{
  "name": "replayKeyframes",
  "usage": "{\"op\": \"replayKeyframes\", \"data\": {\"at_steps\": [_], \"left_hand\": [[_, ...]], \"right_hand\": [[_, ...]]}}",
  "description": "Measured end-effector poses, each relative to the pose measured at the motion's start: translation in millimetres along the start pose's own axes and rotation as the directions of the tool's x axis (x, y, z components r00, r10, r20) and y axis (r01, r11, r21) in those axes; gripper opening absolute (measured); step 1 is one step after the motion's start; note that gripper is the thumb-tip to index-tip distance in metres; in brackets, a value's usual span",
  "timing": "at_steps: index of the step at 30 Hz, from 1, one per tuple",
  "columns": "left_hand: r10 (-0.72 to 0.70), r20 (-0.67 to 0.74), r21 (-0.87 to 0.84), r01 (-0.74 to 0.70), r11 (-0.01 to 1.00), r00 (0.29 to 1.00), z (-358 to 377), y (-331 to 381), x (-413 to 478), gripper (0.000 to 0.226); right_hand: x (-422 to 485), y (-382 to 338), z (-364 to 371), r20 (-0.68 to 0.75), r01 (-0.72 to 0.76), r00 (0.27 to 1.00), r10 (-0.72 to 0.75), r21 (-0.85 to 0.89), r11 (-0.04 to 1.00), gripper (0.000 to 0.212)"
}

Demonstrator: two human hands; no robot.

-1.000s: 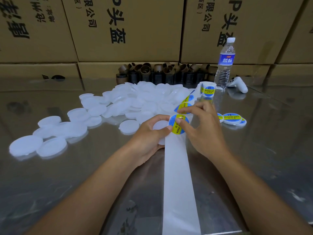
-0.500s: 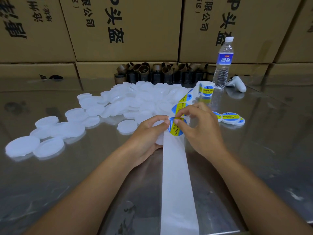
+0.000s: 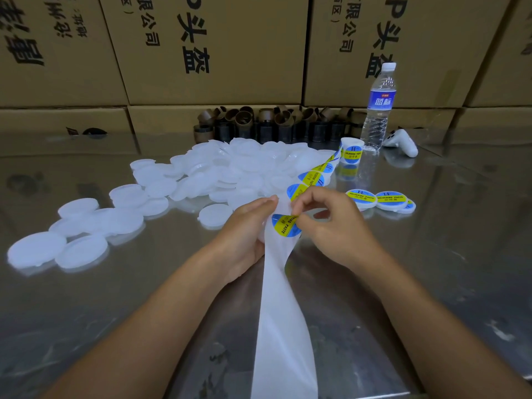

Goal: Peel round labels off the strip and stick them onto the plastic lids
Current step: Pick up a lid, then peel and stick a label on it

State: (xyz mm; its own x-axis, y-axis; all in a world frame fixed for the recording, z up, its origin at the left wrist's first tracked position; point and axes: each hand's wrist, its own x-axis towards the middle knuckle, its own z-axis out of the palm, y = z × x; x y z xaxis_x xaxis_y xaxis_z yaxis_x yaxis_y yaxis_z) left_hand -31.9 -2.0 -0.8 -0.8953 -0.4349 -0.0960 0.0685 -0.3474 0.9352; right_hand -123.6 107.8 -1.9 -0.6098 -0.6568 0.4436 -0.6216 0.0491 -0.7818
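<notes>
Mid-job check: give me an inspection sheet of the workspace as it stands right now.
Surface: shiny metal table, smudged and reflective.
Job's things: strip runs from the roll toward the camera; one label partly peeled; pile of bare lids; labelled lids at right.
Clutter: water bottle, white controller, brown cores.
Grips: left hand holds the strip; right hand pinches the label.
Cables: nothing seen.
Surroundings: cardboard boxes stacked behind.
</notes>
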Motion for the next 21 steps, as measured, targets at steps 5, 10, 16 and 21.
{"op": "replayKeyframes", "data": {"at_steps": [5, 10, 16, 21], "left_hand": [[0.008, -0.025, 0.030, -0.007, 1.000, 1.000, -4, -1, 2, 0.029], [0.030, -0.043, 0.071, -0.027, 0.997, 0.999, -6, -4, 5, 0.023], [0.045, -0.136, 0.026, -0.042, 0.999, 0.990, -3, -6, 7, 0.011], [0.151, -0.273, 0.032, -0.148, 0.988, 0.950, -6, -2, 10, 0.012]], "right_hand": [[1, 0, -1, 0.023, -0.031, 0.999, 0.028, 0.103, 0.994, 0.026], [5, -6, -4, 0.029, -0.069, 0.998, 0.063, 0.319, 0.945, 0.028], [10, -8, -15, -0.119, -0.069, 0.976, 0.183, 0.624, 0.778, 0.029], [10, -7, -18, -0.167, -0.029, 0.966, 0.195, 0.684, 0.729, 0.035]]}}
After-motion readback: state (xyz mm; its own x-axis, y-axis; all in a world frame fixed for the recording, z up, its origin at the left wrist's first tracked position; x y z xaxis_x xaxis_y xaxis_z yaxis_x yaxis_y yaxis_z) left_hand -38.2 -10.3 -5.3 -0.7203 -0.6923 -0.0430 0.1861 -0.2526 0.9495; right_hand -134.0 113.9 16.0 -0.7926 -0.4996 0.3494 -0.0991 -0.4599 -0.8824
